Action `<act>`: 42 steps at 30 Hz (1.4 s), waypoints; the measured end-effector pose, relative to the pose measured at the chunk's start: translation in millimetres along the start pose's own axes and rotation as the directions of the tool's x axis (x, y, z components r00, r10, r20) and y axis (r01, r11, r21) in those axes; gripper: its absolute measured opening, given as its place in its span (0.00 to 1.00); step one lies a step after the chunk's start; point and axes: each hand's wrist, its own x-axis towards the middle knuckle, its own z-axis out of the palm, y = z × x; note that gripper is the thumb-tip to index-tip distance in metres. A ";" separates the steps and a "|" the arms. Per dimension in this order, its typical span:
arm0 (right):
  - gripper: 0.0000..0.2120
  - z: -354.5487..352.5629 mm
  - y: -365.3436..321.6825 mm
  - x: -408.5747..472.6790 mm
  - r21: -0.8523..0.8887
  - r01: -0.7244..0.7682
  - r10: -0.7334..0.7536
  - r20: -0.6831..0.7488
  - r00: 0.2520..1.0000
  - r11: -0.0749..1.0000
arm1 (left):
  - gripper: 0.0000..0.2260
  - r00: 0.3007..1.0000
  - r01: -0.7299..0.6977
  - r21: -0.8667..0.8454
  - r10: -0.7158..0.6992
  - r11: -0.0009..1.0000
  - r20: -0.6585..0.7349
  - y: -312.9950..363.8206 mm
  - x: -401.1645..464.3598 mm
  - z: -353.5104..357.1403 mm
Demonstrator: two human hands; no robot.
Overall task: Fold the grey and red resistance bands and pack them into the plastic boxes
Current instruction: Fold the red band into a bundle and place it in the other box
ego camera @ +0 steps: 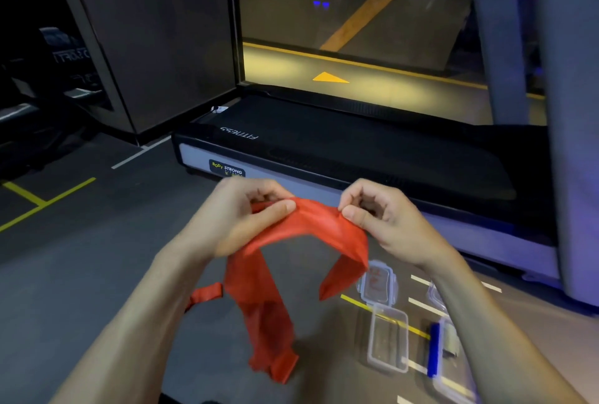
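A red resistance band (pixel 304 225) arches between my two hands above the floor. My left hand (pixel 240 218) pinches its left part and my right hand (pixel 382 212) pinches its right part. Long loops of the band hang down toward the floor, one end reaching to about the lower middle. On the floor at the lower right lies an open clear plastic box (pixel 388 338) with its lid (pixel 377 283) just beyond it. Another clear box (pixel 449 348) with a blue clip sits further right, partly hidden by my right forearm. No grey band can be made out.
A black treadmill (pixel 356 150) with a "Body Strong" label stands across the floor just beyond my hands. Its grey upright (pixel 570 111) rises at the right. Yellow and white lines (pixel 48 202) mark the grey floor. A dark partition stands at the back left.
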 end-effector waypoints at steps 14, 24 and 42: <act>0.06 1.3 13.5 -0.6 -0.139 -0.037 0.033 -0.029 0.999 0.990 | 0.07 0.997 0.048 0.364 -0.068 0.930 0.043 -8.1 -2.5 7.7; 0.06 -2.0 13.8 -3.4 -0.101 -0.057 0.056 -0.015 0.998 0.993 | 0.08 0.988 0.106 0.243 -0.129 0.964 0.082 -14.3 -3.8 9.3; 0.03 13.7 10.4 -3.7 0.150 -0.033 0.031 0.016 0.999 0.988 | 0.06 0.963 0.201 -0.059 -0.186 0.978 0.196 -17.2 -2.4 16.7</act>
